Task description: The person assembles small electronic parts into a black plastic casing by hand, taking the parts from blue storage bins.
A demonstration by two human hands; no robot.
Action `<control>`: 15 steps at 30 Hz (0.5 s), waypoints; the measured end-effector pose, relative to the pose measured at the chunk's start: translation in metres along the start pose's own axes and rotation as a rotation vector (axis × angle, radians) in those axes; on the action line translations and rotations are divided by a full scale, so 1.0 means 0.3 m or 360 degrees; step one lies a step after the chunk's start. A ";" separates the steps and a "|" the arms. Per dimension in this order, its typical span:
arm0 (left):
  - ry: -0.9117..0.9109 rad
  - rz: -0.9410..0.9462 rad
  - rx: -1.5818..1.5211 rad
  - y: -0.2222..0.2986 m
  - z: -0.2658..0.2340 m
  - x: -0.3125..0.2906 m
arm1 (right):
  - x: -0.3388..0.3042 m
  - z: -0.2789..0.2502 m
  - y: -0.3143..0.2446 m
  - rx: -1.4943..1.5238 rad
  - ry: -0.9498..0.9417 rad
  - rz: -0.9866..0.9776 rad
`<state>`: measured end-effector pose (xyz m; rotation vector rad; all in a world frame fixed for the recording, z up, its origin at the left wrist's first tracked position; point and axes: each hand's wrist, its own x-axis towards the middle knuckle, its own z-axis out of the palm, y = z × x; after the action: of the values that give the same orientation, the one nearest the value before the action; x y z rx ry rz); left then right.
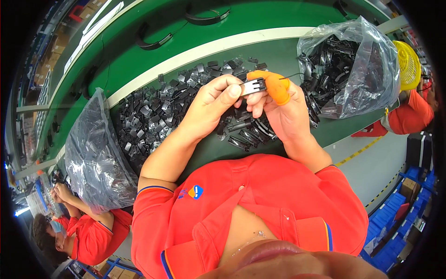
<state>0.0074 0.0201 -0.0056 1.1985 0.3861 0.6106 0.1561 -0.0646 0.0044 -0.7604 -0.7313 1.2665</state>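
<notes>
In front of my chest, above the bench, both hands meet at a small black plastic part (253, 87) with a pale, shiny slotted face. My left hand (214, 103) pinches its left end between thumb and forefinger. Orange finger covers sit on the thumb and forefinger of my right hand (289, 111), which is closed on the part's right end. A thin dark wire (293, 75) sticks out to the right there. Behind and left of my hands lies a wide heap of small flat black pieces (155, 104). Several longer curved black parts (251, 135) lie just below my hands.
A clear plastic bag (371, 74) of black parts stands at the right, beside a yellow basket (407, 65). Another plastic bag (95, 153) lies at the left. Curved black bands (206, 17) rest on the green conveyor (260, 16) beyond. Co-workers in red sit on both sides.
</notes>
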 end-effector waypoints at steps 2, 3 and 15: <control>-0.0047 0.0028 0.0041 0.009 0.003 0.000 | -0.001 0.002 0.005 -0.0048 -0.0040 -0.0070; -0.0045 0.0027 0.0035 0.008 0.002 -0.003 | -0.003 0.002 0.005 -0.0051 -0.0038 -0.0066; -0.0211 0.0602 0.1348 0.052 0.049 -0.035 | -0.016 0.038 -0.041 -0.0684 0.0239 -0.0130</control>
<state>0.0042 0.0061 0.0136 2.1445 0.3106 0.7089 0.1526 -0.0698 0.0207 -1.1493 -0.9142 0.9754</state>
